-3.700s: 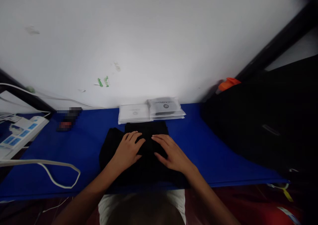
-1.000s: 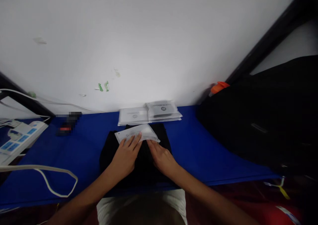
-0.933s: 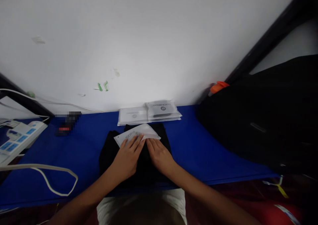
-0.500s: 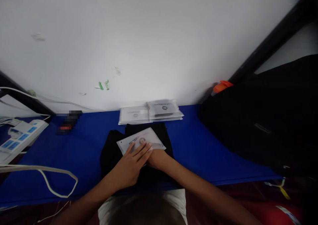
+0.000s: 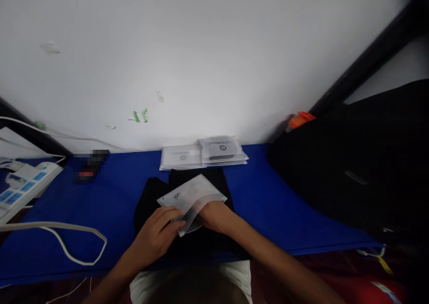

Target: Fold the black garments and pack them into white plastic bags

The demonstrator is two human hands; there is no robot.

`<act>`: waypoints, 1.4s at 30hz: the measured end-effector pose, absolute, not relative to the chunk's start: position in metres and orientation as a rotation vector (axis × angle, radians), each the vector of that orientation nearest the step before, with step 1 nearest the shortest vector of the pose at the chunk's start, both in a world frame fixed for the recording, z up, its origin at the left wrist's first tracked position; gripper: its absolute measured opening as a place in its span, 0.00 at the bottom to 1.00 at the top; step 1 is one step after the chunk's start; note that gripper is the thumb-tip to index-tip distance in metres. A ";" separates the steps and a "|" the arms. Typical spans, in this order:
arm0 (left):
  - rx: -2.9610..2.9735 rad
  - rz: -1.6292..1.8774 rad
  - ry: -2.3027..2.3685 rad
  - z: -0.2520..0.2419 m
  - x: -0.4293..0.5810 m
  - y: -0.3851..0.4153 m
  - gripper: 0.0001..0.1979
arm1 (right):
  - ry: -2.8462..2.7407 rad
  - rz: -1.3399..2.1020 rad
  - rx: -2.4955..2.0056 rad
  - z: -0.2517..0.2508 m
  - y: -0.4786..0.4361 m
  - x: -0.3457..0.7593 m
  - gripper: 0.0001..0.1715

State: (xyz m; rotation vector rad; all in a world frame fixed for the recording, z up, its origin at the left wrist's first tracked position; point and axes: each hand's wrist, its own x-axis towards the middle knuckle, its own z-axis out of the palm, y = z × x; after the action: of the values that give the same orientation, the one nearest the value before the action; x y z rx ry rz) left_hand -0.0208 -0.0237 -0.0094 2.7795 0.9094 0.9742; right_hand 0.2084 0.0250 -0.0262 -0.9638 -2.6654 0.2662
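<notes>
A frosted plastic zip bag (image 5: 191, 188) with dark lettering lies tilted over a folded black cloth item (image 5: 214, 176). My left hand (image 5: 159, 232) grips the bag's near left edge between thumb and fingers. From the right, my right hand (image 5: 212, 214) reaches into the bag's mouth, and its fingers are covered by the cloudy plastic. Something dark shows through near the opening; I cannot make out what it is.
Several similar flat bags (image 5: 223, 149) lie by the wall on the blue surface (image 5: 268, 205). At left are a power strip (image 5: 28, 185), a white cable (image 5: 100, 246) and a partly blurred dark object (image 5: 92, 167). A large black item (image 5: 351, 161) fills the right side.
My left hand has slid from the bag's top to its near left edge. The bag's mouth has opened wider, and my right hand sits deeper inside it.
</notes>
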 end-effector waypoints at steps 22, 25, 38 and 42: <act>2.244 1.694 1.110 0.008 -0.010 -0.016 0.07 | -2.178 -0.336 -0.655 0.000 0.039 0.226 0.07; 2.202 1.763 1.188 0.012 -0.022 -0.012 0.06 | -2.178 -0.349 -0.827 -0.009 0.053 0.260 0.08; 2.294 1.542 0.889 0.009 -0.014 -0.021 0.08 | -2.701 0.198 -0.716 0.012 0.041 0.215 0.30; 2.407 1.421 1.323 -0.009 -0.041 -0.027 0.13 | -2.600 0.067 -0.832 0.023 0.063 0.238 0.34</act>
State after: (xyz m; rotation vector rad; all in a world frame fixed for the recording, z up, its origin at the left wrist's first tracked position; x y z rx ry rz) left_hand -0.0409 -0.0269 -0.0089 2.4066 1.3231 1.4210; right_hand 0.2381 0.0631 0.0225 -0.8316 -2.6002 0.0671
